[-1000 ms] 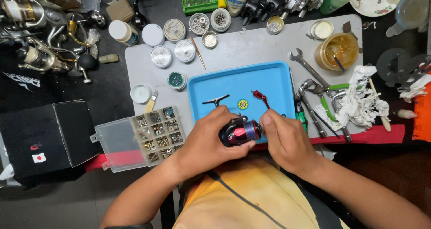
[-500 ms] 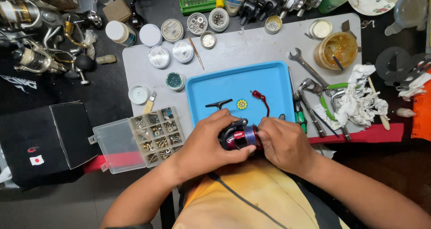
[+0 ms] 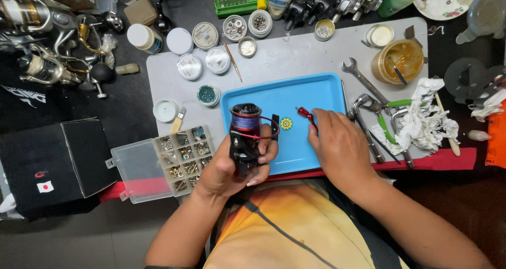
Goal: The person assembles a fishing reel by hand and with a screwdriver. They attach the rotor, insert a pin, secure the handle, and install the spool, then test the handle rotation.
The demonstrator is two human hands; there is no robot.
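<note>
My left hand (image 3: 232, 166) grips a black fishing reel (image 3: 245, 137) with a dark purple spool and red trim, held upright over the near left corner of the blue tray (image 3: 316, 90). My right hand (image 3: 337, 142) rests palm down on the tray's right side. Its fingertips touch a small red part (image 3: 305, 113) lying on the tray. A little yellow gear (image 3: 286, 123) lies on the tray between the reel and the red part.
A clear box of small parts (image 3: 176, 158) sits open to the left. A wrench (image 3: 361, 76), pliers (image 3: 385, 111) and a crumpled white rag (image 3: 427, 119) lie right of the tray. Round tins (image 3: 203, 63) and an amber grease jar (image 3: 398, 61) stand behind. Other reels (image 3: 42, 69) sit far left.
My left hand has lifted the reel and turned it upright toward the tray's left. My right hand has let go of the reel and moved right onto the red part.
</note>
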